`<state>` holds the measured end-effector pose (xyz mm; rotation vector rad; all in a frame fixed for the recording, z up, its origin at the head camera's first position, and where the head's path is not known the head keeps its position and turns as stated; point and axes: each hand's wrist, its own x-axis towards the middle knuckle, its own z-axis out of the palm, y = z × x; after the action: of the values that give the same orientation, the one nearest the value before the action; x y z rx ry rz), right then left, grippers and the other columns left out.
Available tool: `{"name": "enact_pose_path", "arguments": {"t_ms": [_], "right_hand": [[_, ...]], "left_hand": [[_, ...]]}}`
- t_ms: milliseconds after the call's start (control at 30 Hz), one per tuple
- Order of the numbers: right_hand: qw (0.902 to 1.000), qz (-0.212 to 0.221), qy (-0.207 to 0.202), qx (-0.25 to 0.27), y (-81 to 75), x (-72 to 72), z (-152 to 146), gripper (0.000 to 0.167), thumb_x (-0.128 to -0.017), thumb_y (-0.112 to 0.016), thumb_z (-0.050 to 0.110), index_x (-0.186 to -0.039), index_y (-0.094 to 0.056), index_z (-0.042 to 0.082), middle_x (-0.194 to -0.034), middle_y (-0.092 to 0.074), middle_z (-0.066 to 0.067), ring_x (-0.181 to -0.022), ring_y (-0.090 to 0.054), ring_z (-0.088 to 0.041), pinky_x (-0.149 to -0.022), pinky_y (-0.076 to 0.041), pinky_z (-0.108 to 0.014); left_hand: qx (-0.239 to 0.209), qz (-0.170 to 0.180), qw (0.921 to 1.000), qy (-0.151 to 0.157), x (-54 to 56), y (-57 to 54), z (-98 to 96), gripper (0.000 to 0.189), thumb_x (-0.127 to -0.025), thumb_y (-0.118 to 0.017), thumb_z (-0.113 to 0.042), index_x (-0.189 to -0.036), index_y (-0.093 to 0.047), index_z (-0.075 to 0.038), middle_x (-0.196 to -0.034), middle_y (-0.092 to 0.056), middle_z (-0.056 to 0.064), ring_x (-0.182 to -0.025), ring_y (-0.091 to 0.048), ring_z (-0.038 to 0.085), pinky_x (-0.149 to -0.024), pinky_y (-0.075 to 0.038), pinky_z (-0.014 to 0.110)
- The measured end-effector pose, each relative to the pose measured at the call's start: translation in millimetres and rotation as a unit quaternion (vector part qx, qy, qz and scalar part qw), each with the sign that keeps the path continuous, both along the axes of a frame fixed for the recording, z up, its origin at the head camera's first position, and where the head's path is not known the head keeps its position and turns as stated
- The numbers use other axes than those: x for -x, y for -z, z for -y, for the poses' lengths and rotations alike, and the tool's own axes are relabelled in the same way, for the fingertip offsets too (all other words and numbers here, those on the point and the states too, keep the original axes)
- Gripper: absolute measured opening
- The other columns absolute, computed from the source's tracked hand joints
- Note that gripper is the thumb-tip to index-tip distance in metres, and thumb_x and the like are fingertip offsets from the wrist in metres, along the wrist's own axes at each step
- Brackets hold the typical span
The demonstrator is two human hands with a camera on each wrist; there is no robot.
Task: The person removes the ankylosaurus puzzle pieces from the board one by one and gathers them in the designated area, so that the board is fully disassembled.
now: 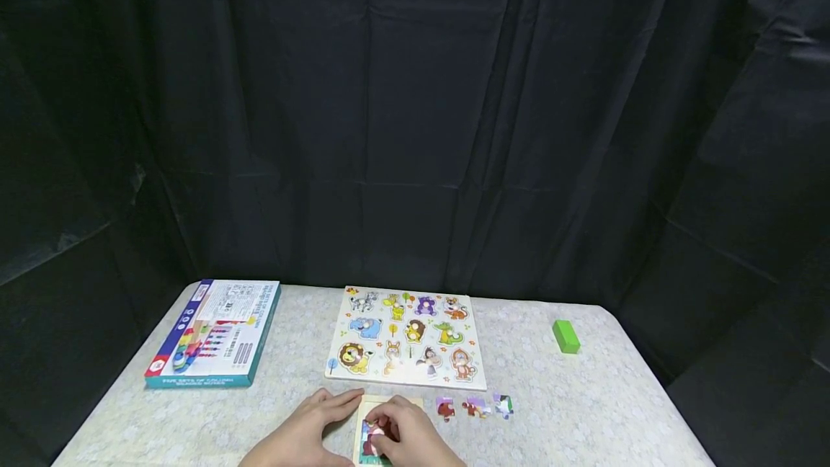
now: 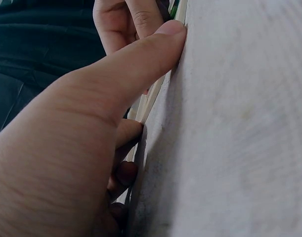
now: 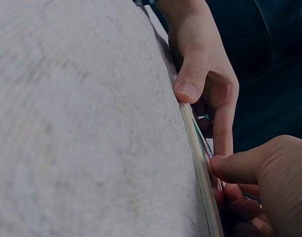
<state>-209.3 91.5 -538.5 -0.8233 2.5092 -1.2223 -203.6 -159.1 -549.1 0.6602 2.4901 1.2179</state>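
A small wooden jigsaw tray (image 1: 357,445) lies at the table's front edge, with a dark red figure on a teal ground partly showing inside it. My left hand (image 1: 303,432) rests along its left side, index finger at the far corner and thumb near the close corner; in the left wrist view the thumb (image 2: 155,47) lies against the tray's edge. Over the tray, my right hand (image 1: 410,432) pinches a dark red puzzle piece (image 1: 382,427) with bent fingers, partly hiding the picture. The right thumb (image 3: 237,166) is low over the tray's face.
Several loose puzzle pieces (image 1: 475,407) lie right of the tray. Behind it is a large animal peg puzzle board (image 1: 402,352). A flat toy box (image 1: 217,334) lies on the left, and a green block (image 1: 566,336) at the right. Black curtain (image 1: 415,128) surrounds the table.
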Motion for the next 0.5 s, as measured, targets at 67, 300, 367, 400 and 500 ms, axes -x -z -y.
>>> {"name": "enact_pose_path", "arguments": {"t_ms": [67,300,367,400,500], "right_hand": [[1.0,0.002,0.001,0.004,0.5,0.2,-0.1,0.019,-0.095,-0.079,0.009,-0.113,-0.076,0.011,-0.089,-0.055,0.012,-0.072,-0.046,0.002,-0.067,-0.044,-0.021],[0.9999,0.005,0.005,0.012,0.7,-1.2,0.0,0.019,-0.094,-0.08,0.01,-0.113,-0.076,0.011,-0.089,-0.055,0.012,-0.072,-0.046,0.002,-0.067,-0.044,-0.02],[0.9999,0.005,0.005,0.013,0.4,-1.3,-0.1,0.019,-0.094,-0.08,0.01,-0.113,-0.076,0.011,-0.089,-0.055,0.012,-0.072,-0.046,0.002,-0.067,-0.044,-0.02],[0.9999,0.005,0.005,0.013,0.2,-1.2,-0.2,0.019,-0.094,-0.08,0.01,-0.112,-0.076,0.011,-0.089,-0.054,0.012,-0.072,-0.046,0.002,-0.067,-0.044,-0.02],[0.9999,0.003,0.005,0.011,0.1,-1.3,-0.1,0.019,-0.094,-0.08,0.01,-0.112,-0.076,0.011,-0.089,-0.054,0.012,-0.072,-0.046,0.002,-0.067,-0.044,-0.02]], "left_hand": [[0.001,-0.003,1.0,0.002,0.4,-0.1,0.2,0.101,-0.073,-0.092,-0.062,-0.156,-0.056,-0.017,-0.162,-0.048,-0.013,-0.1,-0.042,0.009,-0.083,-0.041,0.023],[-0.001,-0.001,1.0,0.004,0.5,-1.2,-0.6,0.1,-0.074,-0.092,-0.06,-0.156,-0.055,-0.016,-0.162,-0.049,-0.011,-0.099,-0.041,0.009,-0.081,-0.041,0.023],[0.0,-0.004,1.0,0.003,0.4,-1.0,-0.7,0.1,-0.075,-0.092,-0.06,-0.156,-0.056,-0.015,-0.162,-0.049,-0.011,-0.099,-0.041,0.009,-0.081,-0.041,0.023],[0.001,-0.006,1.0,0.004,0.4,-0.9,-0.7,0.1,-0.075,-0.092,-0.06,-0.156,-0.056,-0.015,-0.162,-0.049,-0.011,-0.098,-0.041,0.008,-0.081,-0.041,0.023],[0.003,-0.012,0.9999,0.005,0.4,-0.6,-0.8,0.1,-0.074,-0.091,-0.061,-0.156,-0.056,-0.015,-0.162,-0.049,-0.011,-0.098,-0.041,0.007,-0.081,-0.041,0.023]]}}
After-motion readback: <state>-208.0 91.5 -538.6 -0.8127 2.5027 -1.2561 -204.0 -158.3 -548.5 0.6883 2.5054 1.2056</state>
